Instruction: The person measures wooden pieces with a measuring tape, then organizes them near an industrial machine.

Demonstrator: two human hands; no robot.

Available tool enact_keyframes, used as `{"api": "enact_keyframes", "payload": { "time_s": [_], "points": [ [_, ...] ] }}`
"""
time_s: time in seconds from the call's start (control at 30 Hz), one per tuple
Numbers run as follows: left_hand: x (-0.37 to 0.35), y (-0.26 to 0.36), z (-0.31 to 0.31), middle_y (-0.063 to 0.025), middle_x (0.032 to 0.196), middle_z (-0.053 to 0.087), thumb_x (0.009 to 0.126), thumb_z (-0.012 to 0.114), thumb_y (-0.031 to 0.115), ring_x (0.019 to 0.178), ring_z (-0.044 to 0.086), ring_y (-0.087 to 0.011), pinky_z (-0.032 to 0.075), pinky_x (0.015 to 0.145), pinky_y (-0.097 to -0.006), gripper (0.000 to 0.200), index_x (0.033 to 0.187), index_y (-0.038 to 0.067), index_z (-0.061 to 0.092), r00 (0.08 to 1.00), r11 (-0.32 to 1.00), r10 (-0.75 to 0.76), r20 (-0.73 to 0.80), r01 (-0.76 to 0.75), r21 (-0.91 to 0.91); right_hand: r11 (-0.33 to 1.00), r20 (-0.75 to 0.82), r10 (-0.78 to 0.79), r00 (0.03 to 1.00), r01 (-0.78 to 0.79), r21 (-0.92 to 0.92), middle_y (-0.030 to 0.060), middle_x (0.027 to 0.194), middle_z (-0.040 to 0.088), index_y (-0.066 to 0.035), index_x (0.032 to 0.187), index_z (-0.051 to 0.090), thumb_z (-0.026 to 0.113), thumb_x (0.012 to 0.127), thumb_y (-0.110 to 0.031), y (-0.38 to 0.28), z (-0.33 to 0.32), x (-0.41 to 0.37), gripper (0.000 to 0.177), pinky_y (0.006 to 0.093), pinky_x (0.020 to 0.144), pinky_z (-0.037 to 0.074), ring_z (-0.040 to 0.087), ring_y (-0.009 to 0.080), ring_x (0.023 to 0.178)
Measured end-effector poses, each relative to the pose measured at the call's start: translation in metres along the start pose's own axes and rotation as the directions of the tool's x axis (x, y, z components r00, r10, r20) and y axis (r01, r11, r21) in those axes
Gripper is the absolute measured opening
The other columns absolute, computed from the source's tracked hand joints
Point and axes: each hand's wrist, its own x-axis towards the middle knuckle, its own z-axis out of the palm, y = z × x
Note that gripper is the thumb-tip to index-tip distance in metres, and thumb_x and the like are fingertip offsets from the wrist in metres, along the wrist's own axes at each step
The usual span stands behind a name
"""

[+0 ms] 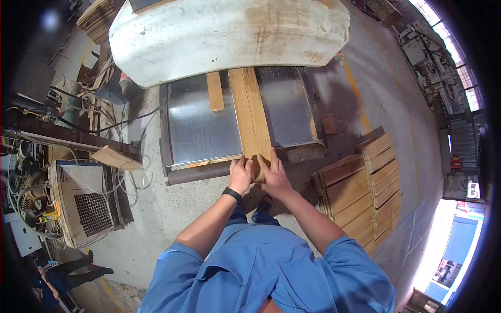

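Note:
A long wooden board [249,112] lies lengthwise on a metal machine table [201,125], its far end hidden under a white cover. A thin dark line runs along its top face. The board's near end sticks out past the table's front edge. My left hand [241,175] holds that end at its left side, with a dark band on the wrist. On the opposite side, my right hand [275,175] grips the same end, fingers along the edge. A shorter plank [214,91] lies to the left on the table, apart from both hands.
The stained white cover [229,39] overhangs the table's far part. Stacked boards [360,190] stand on the right. To the left are a grilled machine box [86,203], a beam with a wooden block [117,157] and loose hoses. Another person's legs [78,268] show at lower left.

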Motion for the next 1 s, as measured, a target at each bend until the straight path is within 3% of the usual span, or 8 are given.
{"api": "enact_keyframes", "payload": {
  "time_s": [0.03, 0.17, 0.33, 0.47, 0.5, 0.6, 0.7, 1.0],
  "points": [
    [0.003, 0.006, -0.005, -0.0346, 0.113, 0.061, 0.1, 0.052, 0.03, 0.108, 0.058, -0.049, 0.046, 0.096, -0.049, 0.048, 0.131, -0.007, 0.056, 0.999, 0.997, -0.015, 0.034, 0.013, 0.08, 0.999, 0.006, -0.019, 1.0, 0.02, -0.03, 0.0311, 0.159, 0.01, -0.012, 0.155, 0.032, 0.087, 0.067, -0.028, 0.005, -0.001, 0.006, 0.105, 0.0512, 0.116, 0.031, 0.028, 0.0492, 0.141],
    [0.038, 0.0, -0.021, -0.0317, 0.118, 0.064, 0.098, 0.057, 0.031, 0.114, 0.062, -0.0394, 0.049, 0.096, -0.0403, 0.053, 0.133, -0.01, 0.054, 0.997, 0.973, -0.065, 0.033, 0.07, -0.22, 0.994, 0.014, -0.053, 0.999, 0.054, -0.091, 0.0328, 0.158, 0.013, -0.012, 0.153, 0.036, 0.088, 0.067, -0.031, 0.006, -0.018, 0.041, 0.102, 0.0504, 0.115, 0.032, 0.032, 0.0494, 0.139],
    [0.121, 0.01, -0.06, -0.0212, 0.132, 0.055, 0.098, 0.059, 0.026, 0.114, 0.057, -0.0304, 0.048, 0.098, -0.0418, 0.064, 0.148, -0.007, 0.035, 0.894, 0.44, -0.436, 0.105, 0.313, -0.842, 0.977, -0.023, -0.039, 0.999, 0.033, -0.21, 0.0302, 0.159, 0.016, -0.017, 0.152, 0.039, 0.088, 0.066, -0.038, -0.005, -0.032, 0.107, 0.102, 0.0544, 0.116, 0.028, 0.025, 0.0454, 0.145],
    [0.185, 0.001, -0.076, -0.0195, 0.133, 0.051, 0.1, 0.055, 0.024, 0.117, 0.053, -0.0311, 0.047, 0.101, -0.0426, 0.055, 0.144, -0.004, 0.04, 0.903, 0.325, -0.394, 0.169, 0.309, -0.894, 0.957, -0.109, -0.069, 0.992, 0.035, -0.287, 0.0283, 0.157, 0.027, -0.019, 0.15, 0.043, 0.088, 0.065, -0.043, -0.004, -0.036, 0.165, 0.099, 0.0607, 0.12, 0.012, 0.017, 0.0446, 0.149],
    [0.189, 0.014, -0.079, -0.0105, 0.113, 0.057, 0.097, 0.06, 0.025, 0.093, 0.055, -0.021, 0.048, 0.083, -0.0356, 0.04, 0.129, 0.001, 0.056, 0.861, 0.276, -0.488, 0.145, 0.31, -0.91, 0.957, -0.11, -0.06, 0.992, 0.025, -0.289, 0.0277, 0.158, 0.026, -0.02, 0.15, 0.043, 0.088, 0.065, -0.043, -0.003, -0.038, 0.177, 0.1, 0.0612, 0.12, 0.01, 0.016, 0.0441, 0.15],
    [0.203, 0.02, -0.084, -0.0075, 0.114, 0.057, 0.097, 0.059, 0.023, 0.097, 0.052, -0.02, 0.047, 0.084, -0.0348, 0.04, 0.131, 0.004, 0.056, 0.83, 0.267, -0.529, 0.177, 0.361, -0.894, 0.957, -0.111, -0.033, 0.993, 0.0, -0.289, 0.0261, 0.16, 0.025, -0.021, 0.151, 0.042, 0.088, 0.065, -0.044, -0.004, -0.044, 0.211, 0.101, 0.0626, 0.12, 0.005, 0.012, 0.0423, 0.152],
    [0.212, 0.014, -0.088, -0.0093, 0.14, 0.048, 0.098, 0.059, 0.026, 0.117, 0.048, -0.0283, 0.046, 0.094, -0.0374, 0.045, 0.137, 0.005, 0.051, 0.885, 0.327, -0.417, 0.206, 0.358, -0.875, 0.958, -0.094, 0.002, 0.996, -0.029, -0.286, 0.0254, 0.16, 0.024, -0.022, 0.152, 0.042, 0.088, 0.064, -0.046, -0.006, -0.051, 0.239, 0.101, 0.0633, 0.12, 0.003, 0.01, 0.0419, 0.152],
    [0.267, 0.0, -0.094, -0.008, 0.139, 0.049, 0.097, 0.062, 0.028, 0.121, 0.046, -0.0283, 0.044, 0.096, -0.0384, 0.052, 0.143, 0.008, 0.047, 0.915, 0.345, -0.352, 0.197, 0.322, -0.882, 0.972, -0.109, 0.021, 0.994, -0.046, -0.23, 0.0243, 0.16, 0.025, -0.024, 0.154, 0.038, 0.088, 0.062, -0.049, -0.004, -0.055, 0.285, 0.107, 0.0641, 0.119, 0.006, 0.012, 0.0438, 0.151]
  ]
}}
